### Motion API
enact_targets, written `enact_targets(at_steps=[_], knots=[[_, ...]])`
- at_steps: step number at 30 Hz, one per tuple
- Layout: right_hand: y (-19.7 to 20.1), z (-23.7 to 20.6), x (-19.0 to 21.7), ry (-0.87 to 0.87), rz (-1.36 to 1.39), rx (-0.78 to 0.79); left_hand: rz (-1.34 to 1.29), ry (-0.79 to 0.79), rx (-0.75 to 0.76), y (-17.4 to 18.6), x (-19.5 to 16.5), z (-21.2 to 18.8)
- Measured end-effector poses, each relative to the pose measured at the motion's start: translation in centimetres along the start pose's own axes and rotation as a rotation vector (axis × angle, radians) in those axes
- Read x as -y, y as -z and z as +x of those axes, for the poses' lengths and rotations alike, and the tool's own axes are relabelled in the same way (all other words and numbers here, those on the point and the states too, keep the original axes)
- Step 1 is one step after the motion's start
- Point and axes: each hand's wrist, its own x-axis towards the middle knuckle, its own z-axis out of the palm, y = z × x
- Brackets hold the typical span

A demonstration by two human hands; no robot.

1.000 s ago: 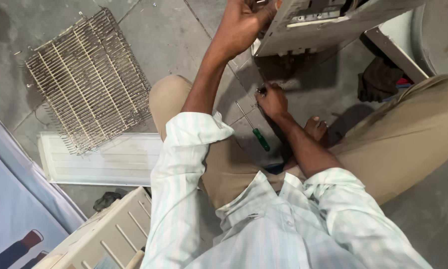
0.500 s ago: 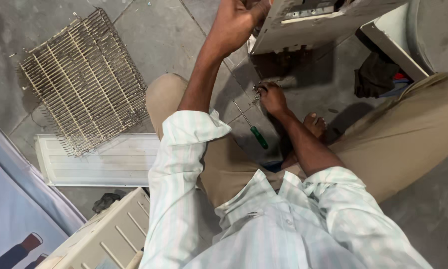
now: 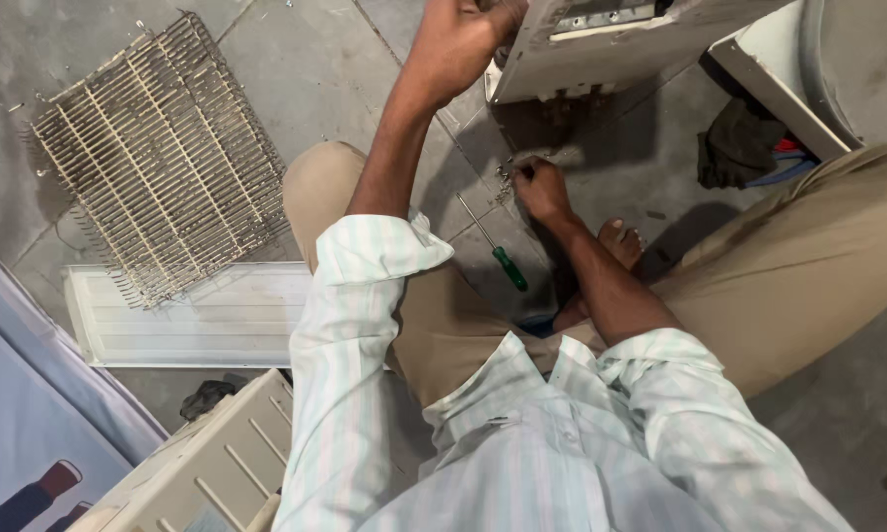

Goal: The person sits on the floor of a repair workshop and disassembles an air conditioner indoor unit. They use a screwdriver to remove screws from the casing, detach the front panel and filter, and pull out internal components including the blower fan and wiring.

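My left hand (image 3: 463, 41) is raised and grips the lower edge of a dirty white appliance casing (image 3: 601, 44) at the top. My right hand (image 3: 540, 185) rests low on the stone floor, its fingers pinched together over a small heap of screws (image 3: 506, 175). A screwdriver with a green handle (image 3: 508, 268) lies on the floor just left of that hand, beside my bent knee. My bare foot (image 3: 621, 241) shows under the right forearm.
A dusty metal grille (image 3: 158, 148) lies on the floor at the left, above a white slatted panel (image 3: 197, 315). A beige louvred cover (image 3: 207, 463) sits at the bottom left. Another white housing (image 3: 788, 69) and a dark rag (image 3: 739, 148) are at the right.
My right hand has shifted slightly up onto the screws and closed its fingers. My left hand keeps its grip on the casing, which has barely moved.
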Motion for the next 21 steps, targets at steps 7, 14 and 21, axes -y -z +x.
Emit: enact_targets(at_steps=[7,14,21], knots=[[0.4,-1.1,0.6,0.195,-0.248,0.009,0.022,-0.023,0.019,-0.1,-0.5,-0.2],[-0.6,-0.8,0.3,0.166,-0.271,-0.013,-0.008,-0.015,0.026,0.0,-0.6,-0.3],[-1.0,-0.6,0.8,0.151,-0.119,-0.053,0.014,-0.001,0.015,0.0,0.5,-0.2]])
